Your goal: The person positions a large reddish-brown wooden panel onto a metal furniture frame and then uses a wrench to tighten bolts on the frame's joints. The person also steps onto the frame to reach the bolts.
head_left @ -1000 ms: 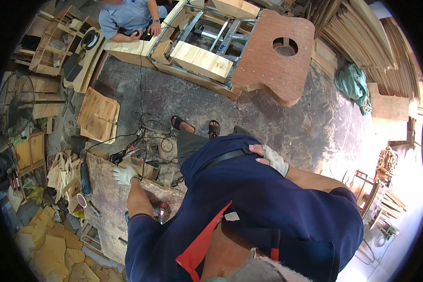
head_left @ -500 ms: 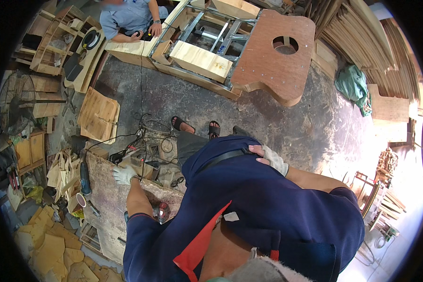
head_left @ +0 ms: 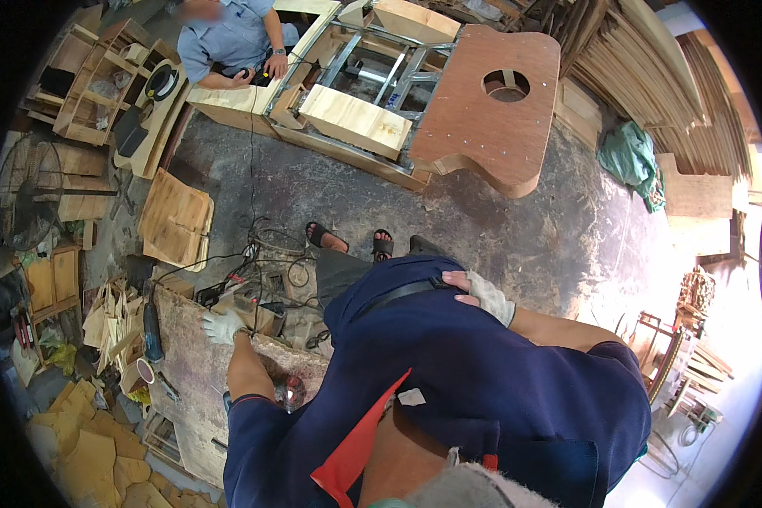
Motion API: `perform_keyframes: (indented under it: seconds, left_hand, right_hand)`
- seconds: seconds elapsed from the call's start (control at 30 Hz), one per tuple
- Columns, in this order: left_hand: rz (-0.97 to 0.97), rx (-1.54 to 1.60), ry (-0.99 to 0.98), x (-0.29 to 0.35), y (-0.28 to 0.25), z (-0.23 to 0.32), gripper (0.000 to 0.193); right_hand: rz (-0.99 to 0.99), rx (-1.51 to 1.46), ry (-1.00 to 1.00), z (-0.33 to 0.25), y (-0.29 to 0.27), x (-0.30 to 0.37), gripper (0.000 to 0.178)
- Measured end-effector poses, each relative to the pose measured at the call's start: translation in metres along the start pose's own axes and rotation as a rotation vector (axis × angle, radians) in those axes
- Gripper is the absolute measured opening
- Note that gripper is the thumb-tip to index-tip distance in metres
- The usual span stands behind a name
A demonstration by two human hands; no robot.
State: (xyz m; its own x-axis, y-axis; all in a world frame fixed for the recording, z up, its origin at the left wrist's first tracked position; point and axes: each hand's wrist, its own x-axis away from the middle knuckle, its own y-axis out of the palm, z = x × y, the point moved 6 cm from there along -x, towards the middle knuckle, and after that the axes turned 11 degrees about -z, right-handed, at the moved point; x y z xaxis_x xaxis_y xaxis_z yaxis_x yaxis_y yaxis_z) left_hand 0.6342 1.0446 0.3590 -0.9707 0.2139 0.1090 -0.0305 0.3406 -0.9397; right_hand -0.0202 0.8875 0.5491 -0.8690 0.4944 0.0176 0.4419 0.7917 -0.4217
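Note:
My left hand (head_left: 223, 327), in a pale work glove, rests with fingers spread on the edge of a worn wooden bench (head_left: 190, 389). A blue corded power tool (head_left: 151, 328) lies on the bench to its left. Just beyond the fingers is a tangle of black cables (head_left: 250, 250). My right hand (head_left: 483, 298), in a fingerless glove, lies against my waist beside the dark belt (head_left: 402, 296), fingers stretched out and holding nothing. A red and clear object (head_left: 293, 393) sits close to my left forearm, partly hidden by my shirt.
Across the floor stands a wood-and-metal frame (head_left: 347, 102) with a brown panel (head_left: 491, 110) having a round hole. A person in a light blue shirt (head_left: 229, 38) works behind it. A fan (head_left: 30, 190) and wood scraps (head_left: 93, 440) are at left; stacked boards (head_left: 652, 68) at far right.
The view has shifted slightly, moving the frame and panel a little left and down in it. Both my hands keep their places on the bench and at my waist.

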Motion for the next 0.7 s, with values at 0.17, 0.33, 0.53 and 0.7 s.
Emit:
perform_keyframes:
  seconds: [0.17, 0.33, 0.53, 0.7]
  left_hand:
    - [-0.007, 0.019, -0.012, -0.003, 0.001, -0.001, 0.075]
    - [-0.054, 0.003, -0.013, -0.006, 0.008, -0.002, 0.076]
    - [0.017, 0.021, -0.012, -0.004, 0.004, -0.001, 0.068]
    - [-0.049, -0.001, -0.022, -0.006, 0.005, 0.0, 0.066]
  right_hand:
    - [-0.047, -0.006, 0.055, -0.001, 0.002, 0.002, 0.043]
    - [-0.007, -0.035, 0.082, 0.001, 0.0, 0.002, 0.049]
    - [0.01, -0.026, 0.024, 0.001, 0.001, 0.0, 0.05]
    - [-0.013, -0.075, 0.118, 0.003, 0.002, 0.006, 0.049]
